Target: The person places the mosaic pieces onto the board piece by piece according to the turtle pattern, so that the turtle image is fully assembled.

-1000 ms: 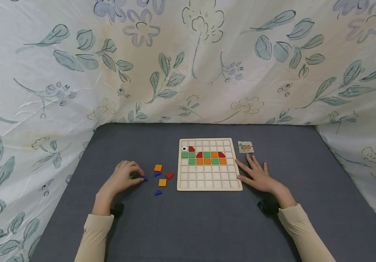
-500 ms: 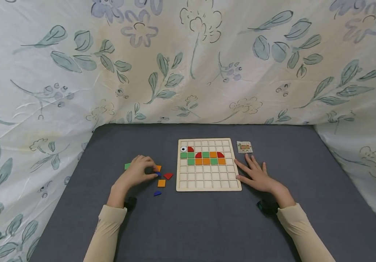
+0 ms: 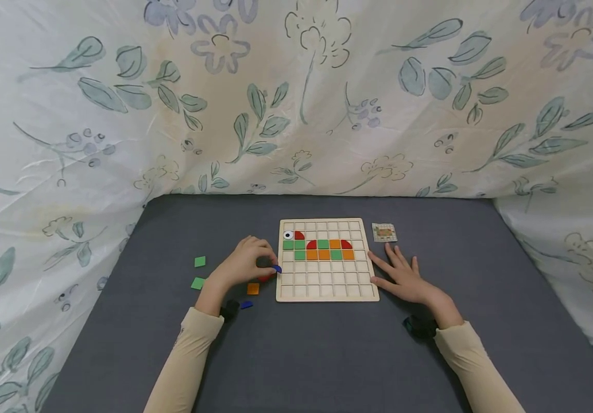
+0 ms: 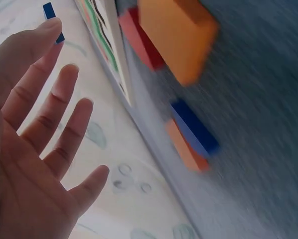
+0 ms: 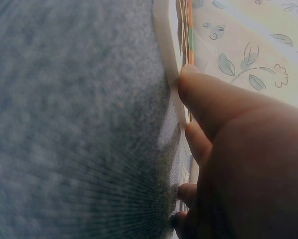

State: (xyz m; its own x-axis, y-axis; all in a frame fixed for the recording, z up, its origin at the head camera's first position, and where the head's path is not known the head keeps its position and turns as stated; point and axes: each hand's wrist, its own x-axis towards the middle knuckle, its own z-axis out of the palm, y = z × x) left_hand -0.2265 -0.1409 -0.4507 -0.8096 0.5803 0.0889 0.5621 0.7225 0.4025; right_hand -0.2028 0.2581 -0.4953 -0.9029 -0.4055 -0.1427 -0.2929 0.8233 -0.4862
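Head view: at centre, the left hand point(image 3: 247, 261) pinches a small blue piece point(image 3: 277, 268) between thumb and finger at the left edge of the gridded board point(image 3: 327, 281); whether the piece touches the board I cannot tell. Left wrist view shows the other 3 fingers spread apart, with the pinched piece in the upper left of the frame. To the right of centre, the right hand point(image 3: 403, 280) lies with fingers spread, fingertips at the board's right edge, just below a small picture card point(image 3: 384, 232).

Coloured pieces fill 3 rows in the board's upper part, with a white eye disc point(image 3: 288, 235) at its upper left. A red piece point(image 3: 264, 279), partly hidden, an orange square point(image 3: 253, 288) and a loose blue piece point(image 3: 246, 305) lie left of the board; 2 green squares point(image 3: 200, 261) lie farther left.
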